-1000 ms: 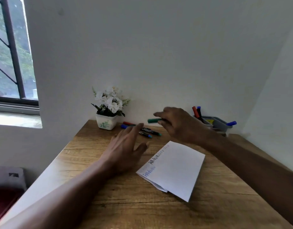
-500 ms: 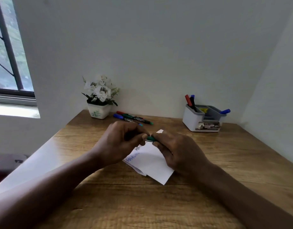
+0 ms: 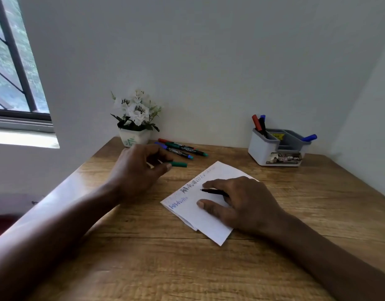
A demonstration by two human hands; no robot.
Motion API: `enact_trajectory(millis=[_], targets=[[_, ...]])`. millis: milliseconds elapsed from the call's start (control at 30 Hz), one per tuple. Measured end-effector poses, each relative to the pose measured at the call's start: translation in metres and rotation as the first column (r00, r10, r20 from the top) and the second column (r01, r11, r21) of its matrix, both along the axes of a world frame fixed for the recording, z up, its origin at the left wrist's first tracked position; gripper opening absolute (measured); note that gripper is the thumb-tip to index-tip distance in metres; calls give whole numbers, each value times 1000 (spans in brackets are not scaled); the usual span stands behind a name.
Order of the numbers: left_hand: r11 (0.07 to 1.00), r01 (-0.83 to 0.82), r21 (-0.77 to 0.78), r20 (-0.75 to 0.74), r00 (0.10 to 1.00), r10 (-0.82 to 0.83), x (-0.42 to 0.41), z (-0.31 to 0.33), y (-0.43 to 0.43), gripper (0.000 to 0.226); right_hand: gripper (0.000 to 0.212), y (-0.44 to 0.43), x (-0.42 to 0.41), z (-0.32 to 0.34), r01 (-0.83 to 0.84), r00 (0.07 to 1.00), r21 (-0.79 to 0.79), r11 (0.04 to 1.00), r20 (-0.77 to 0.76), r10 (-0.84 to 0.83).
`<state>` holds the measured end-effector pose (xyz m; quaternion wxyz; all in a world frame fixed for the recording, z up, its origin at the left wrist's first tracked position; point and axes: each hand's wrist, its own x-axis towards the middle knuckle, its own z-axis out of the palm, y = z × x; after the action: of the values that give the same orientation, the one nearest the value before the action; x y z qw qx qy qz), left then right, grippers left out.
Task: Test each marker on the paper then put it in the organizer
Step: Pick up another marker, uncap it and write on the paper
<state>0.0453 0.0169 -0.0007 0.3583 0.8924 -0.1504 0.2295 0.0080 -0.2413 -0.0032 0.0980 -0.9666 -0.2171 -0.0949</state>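
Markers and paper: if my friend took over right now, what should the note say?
Left hand: at the green cap on the desk, grip unclear.
Right hand: holds the uncapped marker, tip on the paper.
Done: scribbles on paper; some markers stand in the organizer.
Left: finish this test, recap, store; then the three loose markers near the flowerpot.

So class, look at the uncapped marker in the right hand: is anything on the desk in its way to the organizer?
Nothing visible is. The marker in the right hand is over the paper; bare desk lies between there and the organizer.
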Motion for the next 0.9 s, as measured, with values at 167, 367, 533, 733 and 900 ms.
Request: enact_trajectory(millis=[167, 367, 533, 733, 900], targets=[[968, -93, 234, -79, 990, 114, 9, -9, 1, 18, 63, 3, -4, 1, 2, 1000, -28, 1000, -23, -2], [959, -73, 274, -149, 982, 117, 9, -6, 2, 25, 64, 5, -8, 2, 26, 999, -36, 999, -38, -28], [911, 46, 410, -372, 920, 121, 1, -3, 2, 89, 62, 7, -11, 5, 49, 997, -54, 997, -65, -53], [891, 107, 442, -445, 889, 113, -5, 1, -2, 104, 50, 9, -18, 18, 39, 988, 64, 997, -151, -29], [901, 100, 423, -458, 881, 117, -4, 3, -3, 105, 32, 21, -12, 29, 56, 917, 722, 690, -310, 250]])
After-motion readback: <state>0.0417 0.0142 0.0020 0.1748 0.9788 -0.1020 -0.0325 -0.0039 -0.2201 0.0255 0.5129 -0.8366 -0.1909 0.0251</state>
